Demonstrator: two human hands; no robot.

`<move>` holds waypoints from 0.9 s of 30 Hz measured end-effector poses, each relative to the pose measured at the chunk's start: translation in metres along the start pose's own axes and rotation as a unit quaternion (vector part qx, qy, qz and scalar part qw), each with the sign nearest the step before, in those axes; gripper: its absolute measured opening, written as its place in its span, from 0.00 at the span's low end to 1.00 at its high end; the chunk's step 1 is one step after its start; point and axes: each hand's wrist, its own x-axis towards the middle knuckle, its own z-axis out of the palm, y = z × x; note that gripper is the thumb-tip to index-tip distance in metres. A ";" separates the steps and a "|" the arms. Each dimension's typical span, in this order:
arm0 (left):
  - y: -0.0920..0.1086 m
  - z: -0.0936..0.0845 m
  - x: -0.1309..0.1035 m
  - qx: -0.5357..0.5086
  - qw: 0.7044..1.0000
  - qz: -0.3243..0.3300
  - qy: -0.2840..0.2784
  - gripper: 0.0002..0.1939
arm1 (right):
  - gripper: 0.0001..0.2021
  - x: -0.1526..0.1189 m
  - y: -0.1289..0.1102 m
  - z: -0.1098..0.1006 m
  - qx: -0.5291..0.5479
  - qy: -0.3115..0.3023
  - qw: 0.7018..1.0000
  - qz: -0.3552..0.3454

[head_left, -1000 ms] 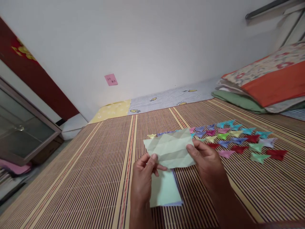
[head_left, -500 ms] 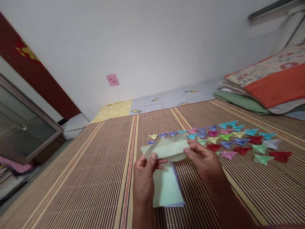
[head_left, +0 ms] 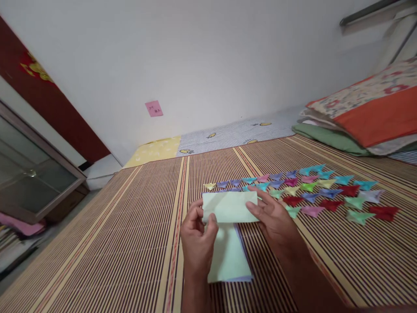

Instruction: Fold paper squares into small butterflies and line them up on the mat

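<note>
Both hands hold a pale green sheet of paper (head_left: pixel 230 207), folded into a flat rectangle, just above the striped mat. My left hand (head_left: pixel 196 241) pinches its lower left corner. My right hand (head_left: pixel 272 221) grips its right edge with fingers spread along it. Under the hands lies a small stack of paper sheets (head_left: pixel 228 256), light green on top with purple edges showing. Several small folded paper shapes (head_left: pixel 312 188) in many colours lie in rows to the right, beyond my right hand.
The striped bamboo mat (head_left: pixel 130 234) covers a bed. Stacked pillows and folded bedding (head_left: pixel 365 113) sit at the far right. A white wall with a pink sticky note (head_left: pixel 153 108) runs behind. A glass-fronted cabinet (head_left: pixel 29 174) stands at the left.
The creased green sheet was open a second ago; it has been folded over in half and lowered, and now shows as a flat narrow rectangle between both hands.
</note>
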 end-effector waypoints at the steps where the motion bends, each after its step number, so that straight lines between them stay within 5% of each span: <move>1: -0.001 0.000 0.000 -0.012 1.000 -0.015 0.013 0.14 | 0.31 -0.001 -0.001 0.001 0.011 0.000 1.000 -0.004; 3: -0.004 0.000 0.002 -0.064 0.995 -0.053 0.050 0.12 | 0.29 -0.002 -0.001 0.003 0.016 0.010 0.999 -0.029; 6: -0.011 0.002 0.005 -0.143 0.982 -0.109 0.065 0.27 | 0.19 -0.002 0.000 0.003 -0.019 0.038 0.996 -0.080; 10: -0.014 0.005 0.006 -0.188 0.963 -0.192 0.022 0.20 | 0.13 -0.003 0.001 0.001 -0.078 0.025 0.992 -0.093; 16: -0.009 0.008 0.004 -0.254 0.935 -0.235 0.071 0.21 | 0.13 -0.003 -0.004 -0.003 -0.123 -0.030 0.990 -0.065; 27: -0.013 0.006 0.003 -0.188 0.952 -0.228 -0.076 0.20 | 0.10 -0.010 -0.010 0.006 -0.133 -0.056 0.987 -0.067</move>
